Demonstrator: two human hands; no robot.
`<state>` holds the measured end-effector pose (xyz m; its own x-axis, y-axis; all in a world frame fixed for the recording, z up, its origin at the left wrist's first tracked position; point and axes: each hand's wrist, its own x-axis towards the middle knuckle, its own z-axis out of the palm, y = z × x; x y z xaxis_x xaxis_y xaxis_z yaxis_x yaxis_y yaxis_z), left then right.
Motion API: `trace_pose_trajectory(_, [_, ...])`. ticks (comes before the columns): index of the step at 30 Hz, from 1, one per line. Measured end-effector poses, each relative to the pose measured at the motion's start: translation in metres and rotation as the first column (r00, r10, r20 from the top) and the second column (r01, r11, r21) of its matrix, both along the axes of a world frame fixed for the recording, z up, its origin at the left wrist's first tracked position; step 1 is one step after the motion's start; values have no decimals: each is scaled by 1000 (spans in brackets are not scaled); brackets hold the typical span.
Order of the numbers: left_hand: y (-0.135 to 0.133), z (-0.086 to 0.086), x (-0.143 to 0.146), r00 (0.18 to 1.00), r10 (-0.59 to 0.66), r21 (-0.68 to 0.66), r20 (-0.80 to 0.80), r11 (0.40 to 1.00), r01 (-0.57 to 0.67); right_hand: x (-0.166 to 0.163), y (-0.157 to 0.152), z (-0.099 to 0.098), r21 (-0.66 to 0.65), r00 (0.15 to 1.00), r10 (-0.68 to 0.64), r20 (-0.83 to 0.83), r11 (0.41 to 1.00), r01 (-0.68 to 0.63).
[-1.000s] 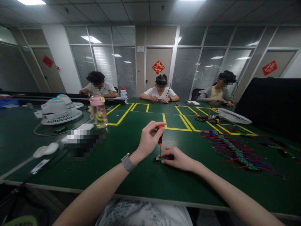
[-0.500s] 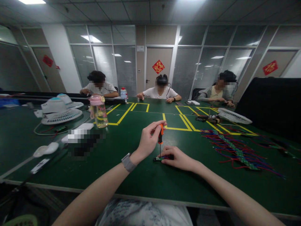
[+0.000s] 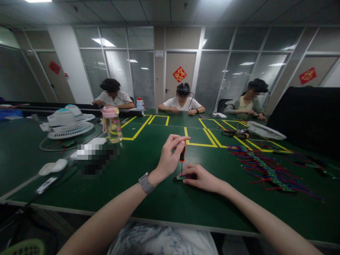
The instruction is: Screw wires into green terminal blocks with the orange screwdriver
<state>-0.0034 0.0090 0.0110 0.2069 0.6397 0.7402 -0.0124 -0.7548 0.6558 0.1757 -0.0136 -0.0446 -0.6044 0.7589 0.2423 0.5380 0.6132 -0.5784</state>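
My left hand (image 3: 171, 154) grips the orange and black handle of a screwdriver (image 3: 182, 156), its fingers closed near the top. The screwdriver stands almost upright, its thin shaft pointing down at a small green circuit board (image 3: 180, 179) on the table. Whether the tip sits in a screw is too small to tell. My right hand (image 3: 198, 176) pinches the board's right side between thumb and fingers, pressing it close to the table. Part of the board and some dark wires are hidden under those fingers.
To the right lies a long row of circuit boards with red and blue wires (image 3: 268, 170). A pink-lidded bottle (image 3: 113, 125) and white fans (image 3: 70, 127) stand left. Yellow tape (image 3: 202, 144) marks the green table (image 3: 148, 216). Several people sit across it.
My left hand still holds the screwdriver on the board, its fingers slightly shifted around the handle. Across the table, the middle person's arm has drawn inward. The view has shifted slightly.
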Motion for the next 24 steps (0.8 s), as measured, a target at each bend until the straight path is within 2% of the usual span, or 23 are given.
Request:
trace_pose_trajectory(6, [-1, 0, 2, 980, -188, -105, 67, 975, 194, -1, 0, 1, -17, 1000, 2, -11, 1000, -2])
trace_pose_trajectory(14, [0, -1, 1, 999, -38, -20, 17, 999, 38, -1, 0, 1, -5, 1000, -10, 14, 1000, 10])
trace_pose_trajectory(16, [1, -1, 1, 998, -63, -45, 19, 997, 64, -1, 0, 0, 0, 1000, -10, 12, 1000, 10])
trace_pose_trajectory(21, [-1, 0, 2, 973, -220, -125, 75, 965, 228, 0, 0, 0, -7, 1000, -6, -4, 1000, 6])
trace_pose_trajectory(24, [-2, 1, 2, 962, -255, -131, 102, 955, 267, 0, -1, 0, -12, 1000, -4, -7, 1000, 4])
